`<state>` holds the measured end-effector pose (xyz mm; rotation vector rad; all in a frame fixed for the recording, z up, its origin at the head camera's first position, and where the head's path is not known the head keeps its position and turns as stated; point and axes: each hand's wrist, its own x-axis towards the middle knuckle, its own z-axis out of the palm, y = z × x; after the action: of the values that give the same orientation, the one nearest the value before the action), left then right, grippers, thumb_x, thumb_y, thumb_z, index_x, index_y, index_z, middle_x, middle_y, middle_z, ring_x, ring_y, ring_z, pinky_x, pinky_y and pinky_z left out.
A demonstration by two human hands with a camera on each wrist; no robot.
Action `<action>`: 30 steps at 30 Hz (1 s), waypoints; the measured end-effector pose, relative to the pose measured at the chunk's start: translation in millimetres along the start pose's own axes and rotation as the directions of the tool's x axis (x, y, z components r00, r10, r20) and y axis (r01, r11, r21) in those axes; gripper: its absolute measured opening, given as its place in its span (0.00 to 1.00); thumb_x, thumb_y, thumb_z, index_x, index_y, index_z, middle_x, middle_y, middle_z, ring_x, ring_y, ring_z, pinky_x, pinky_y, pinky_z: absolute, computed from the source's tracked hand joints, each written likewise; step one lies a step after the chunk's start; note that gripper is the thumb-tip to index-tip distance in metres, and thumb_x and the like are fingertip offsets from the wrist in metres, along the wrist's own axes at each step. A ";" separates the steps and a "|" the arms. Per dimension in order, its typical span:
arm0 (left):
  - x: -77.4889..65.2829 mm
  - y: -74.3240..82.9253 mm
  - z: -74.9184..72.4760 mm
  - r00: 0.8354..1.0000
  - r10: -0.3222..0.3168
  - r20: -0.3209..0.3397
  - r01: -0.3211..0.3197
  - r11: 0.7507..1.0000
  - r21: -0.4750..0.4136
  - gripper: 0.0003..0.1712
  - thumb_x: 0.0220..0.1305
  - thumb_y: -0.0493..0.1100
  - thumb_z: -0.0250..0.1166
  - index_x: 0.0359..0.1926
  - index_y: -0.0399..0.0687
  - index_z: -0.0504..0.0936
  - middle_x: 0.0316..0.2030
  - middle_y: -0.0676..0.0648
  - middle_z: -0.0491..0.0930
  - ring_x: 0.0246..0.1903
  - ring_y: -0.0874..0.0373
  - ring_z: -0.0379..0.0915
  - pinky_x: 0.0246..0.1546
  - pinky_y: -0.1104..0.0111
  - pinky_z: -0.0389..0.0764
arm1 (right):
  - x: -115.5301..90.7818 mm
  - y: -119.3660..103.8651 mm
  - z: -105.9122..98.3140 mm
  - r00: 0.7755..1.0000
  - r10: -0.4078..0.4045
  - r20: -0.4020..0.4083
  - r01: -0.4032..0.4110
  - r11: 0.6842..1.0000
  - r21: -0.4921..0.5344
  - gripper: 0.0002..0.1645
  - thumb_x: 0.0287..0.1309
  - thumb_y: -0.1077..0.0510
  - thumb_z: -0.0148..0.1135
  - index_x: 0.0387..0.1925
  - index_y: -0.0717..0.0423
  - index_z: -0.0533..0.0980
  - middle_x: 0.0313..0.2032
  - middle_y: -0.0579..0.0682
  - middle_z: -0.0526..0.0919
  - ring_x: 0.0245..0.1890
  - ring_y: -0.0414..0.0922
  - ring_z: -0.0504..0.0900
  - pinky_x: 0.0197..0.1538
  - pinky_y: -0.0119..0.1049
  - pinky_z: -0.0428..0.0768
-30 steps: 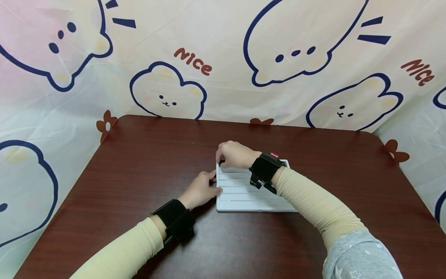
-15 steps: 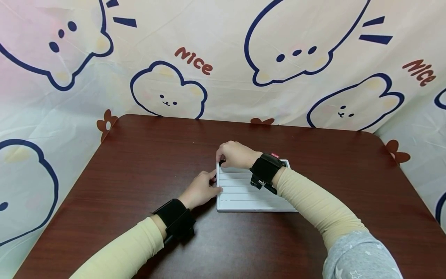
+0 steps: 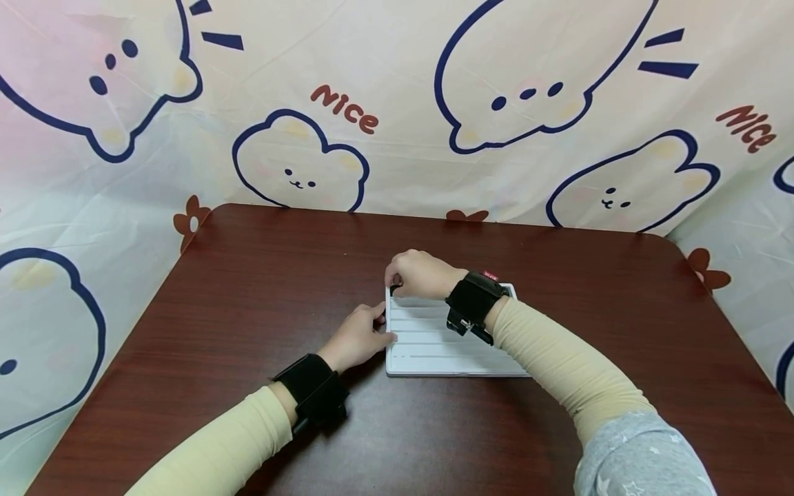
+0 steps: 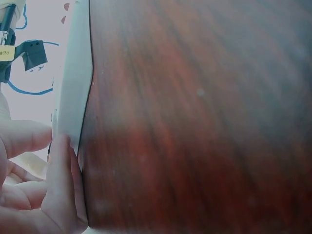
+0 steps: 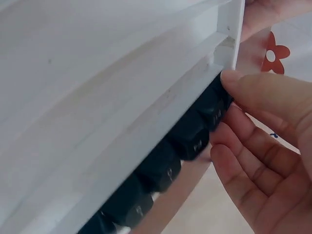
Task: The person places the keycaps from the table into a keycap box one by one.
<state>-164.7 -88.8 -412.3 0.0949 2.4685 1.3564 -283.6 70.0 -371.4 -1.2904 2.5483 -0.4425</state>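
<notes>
A white ridged tray [image 3: 459, 355] lies on the brown table, partly covered by the right forearm. My left hand [image 3: 356, 336] grips the tray's left edge, thumb on top and fingers along the side. In the left wrist view its fingertips meet the white side wall [image 4: 73, 73]. My right hand [image 3: 426, 274] is at the far left corner. In the right wrist view, a row of dark keycaps [image 5: 158, 168] with pale marks fills the outermost slot. There the right thumb [image 5: 258, 90] and fingers pinch the end keycap [image 5: 223, 95]; the fingers partly hide it.
The brown table [image 3: 260, 275] extends around the tray on all sides. Behind it hangs a pale cloth [image 3: 403, 165] with cartoon prints. Both wrists wear black bands, such as the right wristband [image 3: 474, 300].
</notes>
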 end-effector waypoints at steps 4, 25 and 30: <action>2.8 3.5 4.5 1.000 0.005 -0.003 -0.005 1.000 0.016 0.41 0.68 0.37 0.68 0.75 0.29 0.60 0.49 0.40 0.72 0.37 0.54 0.69 0.39 0.66 0.71 | -9.4 5.1 -14.8 0.999 0.029 -0.015 -0.029 0.999 0.013 0.07 0.63 0.63 0.70 0.42 0.58 0.87 0.40 0.49 0.85 0.40 0.43 0.82 0.49 0.36 0.81; 0.4 2.0 7.2 1.000 -0.015 -0.003 0.015 1.000 -0.007 0.41 0.69 0.38 0.67 0.76 0.32 0.58 0.54 0.39 0.72 0.34 0.56 0.69 0.36 0.66 0.72 | -167.9 74.9 -23.2 0.871 0.465 -0.161 -0.423 0.874 0.238 0.21 0.68 0.61 0.65 0.60 0.65 0.78 0.39 0.53 0.82 0.35 0.48 0.79 0.37 0.42 0.77; -3.6 -2.9 4.5 1.000 -0.017 -0.014 0.017 1.000 -0.010 0.41 0.69 0.38 0.67 0.76 0.32 0.58 0.53 0.40 0.72 0.41 0.53 0.69 0.40 0.65 0.73 | -202.4 78.6 3.2 0.794 0.608 -0.025 -0.504 0.680 0.533 0.31 0.71 0.59 0.64 0.68 0.70 0.69 0.37 0.55 0.76 0.34 0.47 0.84 0.37 0.38 0.85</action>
<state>-159.7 -87.5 -416.0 0.0620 2.4683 1.3659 -223.7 278.1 -386.8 -0.2506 2.5480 -1.0446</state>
